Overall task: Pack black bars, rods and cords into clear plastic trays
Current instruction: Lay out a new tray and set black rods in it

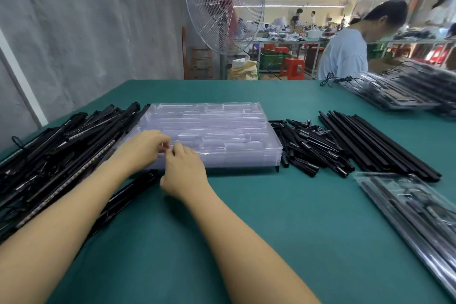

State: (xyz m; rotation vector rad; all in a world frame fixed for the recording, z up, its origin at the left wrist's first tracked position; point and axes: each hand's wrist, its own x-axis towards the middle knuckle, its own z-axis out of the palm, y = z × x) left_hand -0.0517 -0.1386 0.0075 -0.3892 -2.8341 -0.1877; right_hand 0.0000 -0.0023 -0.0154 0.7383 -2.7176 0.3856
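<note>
A stack of clear plastic trays (222,131) lies in the middle of the green table. My left hand (145,147) and my right hand (186,170) meet at the stack's near left corner, and their fingertips pinch the top tray's edge. Left of the stack lies a big heap of black bars with cords (59,153). To its right lie short black rods (311,145), then long black bars (375,145) laid side by side.
A packed tray (414,217) lies at the near right edge. More packed trays (407,91) are stacked at the far right, beside a person in a light blue shirt (345,52). A large standing fan (224,5) is behind the table.
</note>
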